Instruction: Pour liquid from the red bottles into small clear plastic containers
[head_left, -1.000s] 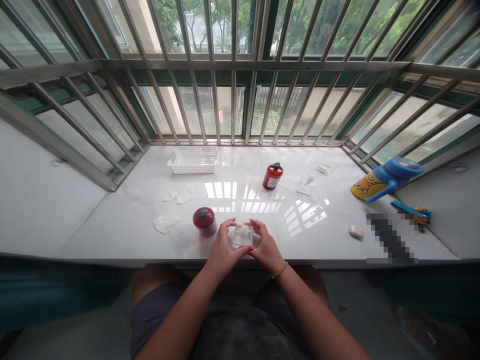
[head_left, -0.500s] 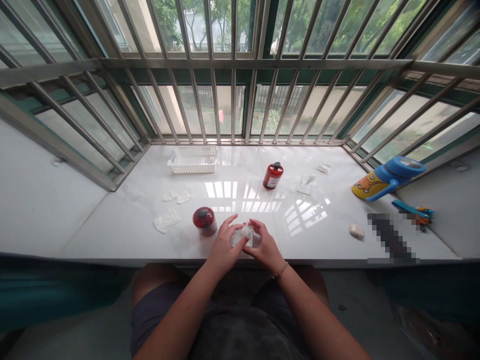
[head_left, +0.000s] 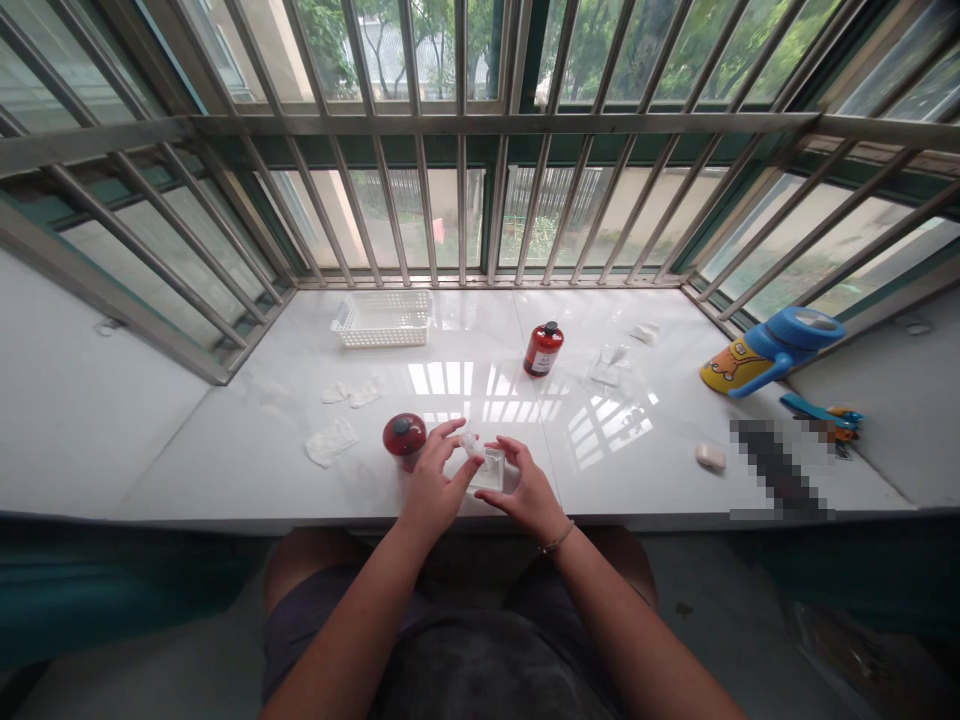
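My left hand [head_left: 441, 478] pinches a small clear, whitish piece [head_left: 469, 440] between thumb and fingers; its exact kind is hard to make out. Just to the right and below it is a clear square container [head_left: 491, 468] with a pale inside, close to the table's front edge. The thumb and fingers of my right hand [head_left: 528, 485] curl around that container's right side. Left of my left hand stands a dark red bottle [head_left: 405, 440] with a black cap, partly covered by the hand.
A second red bottle [head_left: 543, 350] stands farther back. Around lie a white basket [head_left: 382, 336], crumpled white pieces [head_left: 331, 440], a clear plastic piece [head_left: 610, 366], a pale soap-like block [head_left: 709, 457], a blue-yellow flask [head_left: 772, 350] and a blue tool [head_left: 821, 415]. Window bars edge the table.
My left hand has moved left, lifting the small clear piece off the square container. The container's open top now shows, and my right hand stays around it.
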